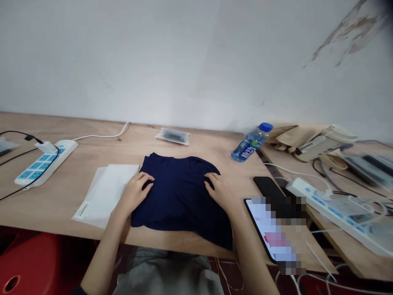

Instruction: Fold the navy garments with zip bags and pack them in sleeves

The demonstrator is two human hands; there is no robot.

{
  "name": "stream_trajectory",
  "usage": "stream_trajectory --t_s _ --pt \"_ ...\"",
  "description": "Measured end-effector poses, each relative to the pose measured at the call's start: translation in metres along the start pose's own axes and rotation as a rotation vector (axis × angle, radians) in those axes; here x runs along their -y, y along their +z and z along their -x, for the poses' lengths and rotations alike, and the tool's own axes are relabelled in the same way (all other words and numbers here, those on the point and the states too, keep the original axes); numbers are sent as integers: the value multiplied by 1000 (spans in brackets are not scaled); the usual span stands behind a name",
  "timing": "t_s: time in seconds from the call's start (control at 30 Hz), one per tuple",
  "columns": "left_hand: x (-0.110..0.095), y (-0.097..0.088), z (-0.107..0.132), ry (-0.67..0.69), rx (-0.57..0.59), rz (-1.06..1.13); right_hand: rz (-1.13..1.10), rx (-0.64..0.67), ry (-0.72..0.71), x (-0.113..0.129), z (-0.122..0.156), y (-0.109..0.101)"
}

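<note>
A dark blue garment [179,192] lies spread on the table in front of me, slightly creased; its exact kind is hard to tell. My left hand [134,192] rests on its left edge, thumb and fingers apart on the fabric. At the right edge, my right hand [218,189] touches the cloth in the same way, its fingers loosely bent and separated. Neither hand lifts the garment. Its lower right corner reaches the table's front edge. Beside my left forearm lies a flat white translucent bag [106,190] with a small label.
A small clear packet [172,136] lies near the wall. At right are a blue-capped bottle [250,143], a lit phone [260,229], a black phone-shaped object [267,186] and a power strip [337,215] with cables. Another power strip [46,164] sits left, above a red stool [30,262].
</note>
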State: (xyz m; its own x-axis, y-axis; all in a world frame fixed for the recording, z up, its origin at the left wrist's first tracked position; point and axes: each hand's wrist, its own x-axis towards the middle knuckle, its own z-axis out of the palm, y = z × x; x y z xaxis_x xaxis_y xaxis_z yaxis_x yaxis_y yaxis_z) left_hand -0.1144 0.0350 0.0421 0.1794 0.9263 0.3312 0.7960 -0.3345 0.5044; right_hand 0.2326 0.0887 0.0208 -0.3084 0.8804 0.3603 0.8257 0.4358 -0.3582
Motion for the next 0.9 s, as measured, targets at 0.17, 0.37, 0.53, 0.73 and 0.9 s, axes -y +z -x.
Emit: stream_trajectory --t_s 0.17,0.37,0.53,0.73,0.9 --pt "5 16 29 13 10 65 1 5 -4 -2 12 5" --pt "5 12 39 14 -56 62 97 -46 14 3 14 -2" --pt "-18 -2 61 7 10 49 60 -108 69 40 47 -24" --pt "-23 -1 103 -25 88 -37 -35 -73 40 63 112 -31" --pt "-15 -4 115 -43 48 -72 -16 -109 33 52 134 -25"
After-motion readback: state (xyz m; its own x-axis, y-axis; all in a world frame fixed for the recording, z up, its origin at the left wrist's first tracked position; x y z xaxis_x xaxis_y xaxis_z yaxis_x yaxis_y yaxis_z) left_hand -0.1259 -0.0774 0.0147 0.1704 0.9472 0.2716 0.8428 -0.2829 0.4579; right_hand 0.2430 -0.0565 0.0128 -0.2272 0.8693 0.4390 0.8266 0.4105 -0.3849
